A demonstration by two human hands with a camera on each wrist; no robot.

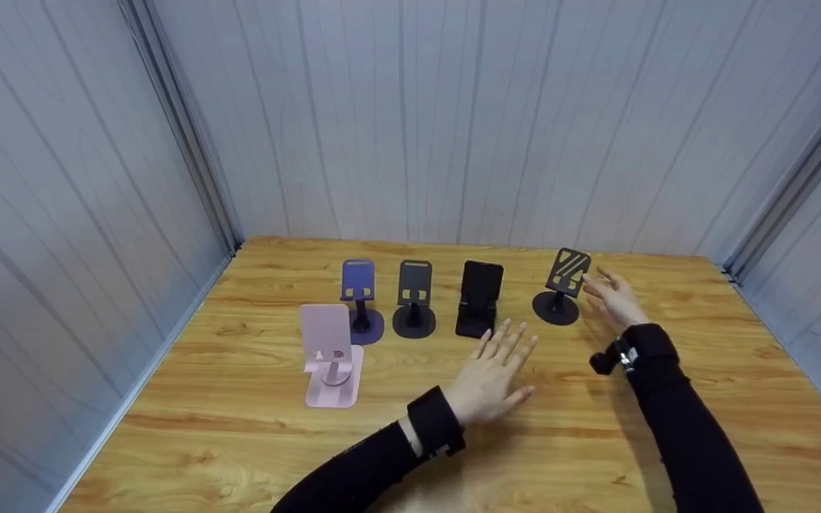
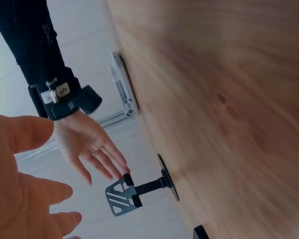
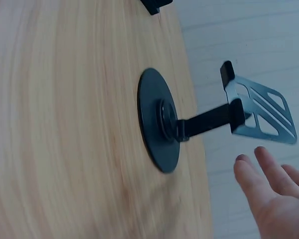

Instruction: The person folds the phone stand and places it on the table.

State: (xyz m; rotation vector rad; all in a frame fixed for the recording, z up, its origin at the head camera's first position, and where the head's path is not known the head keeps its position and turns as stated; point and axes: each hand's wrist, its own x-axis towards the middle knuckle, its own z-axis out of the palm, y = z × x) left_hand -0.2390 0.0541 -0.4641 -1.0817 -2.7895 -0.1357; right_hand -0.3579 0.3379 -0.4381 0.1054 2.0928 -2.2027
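A black phone stand with diagonal slots [image 1: 566,274] stands upright on its round base at the right of the row. My right hand [image 1: 617,299] is beside its plate, fingers loosely extended; the right wrist view shows a gap between the fingertips [image 3: 243,158] and the plate. My left hand [image 1: 489,385] has its fingers spread, palm down, just in front of a solid black phone stand [image 1: 480,285]. In the left wrist view its fingers [image 2: 60,191] hold nothing.
Left of these stand a dark grey phone stand [image 1: 415,285], a blue-purple one [image 1: 358,281] and, nearer, a pink one [image 1: 326,331]. A flat pale object [image 2: 122,82] lies on the wooden table [image 1: 239,442]. Pale panels [image 1: 439,121] enclose the table's back and sides.
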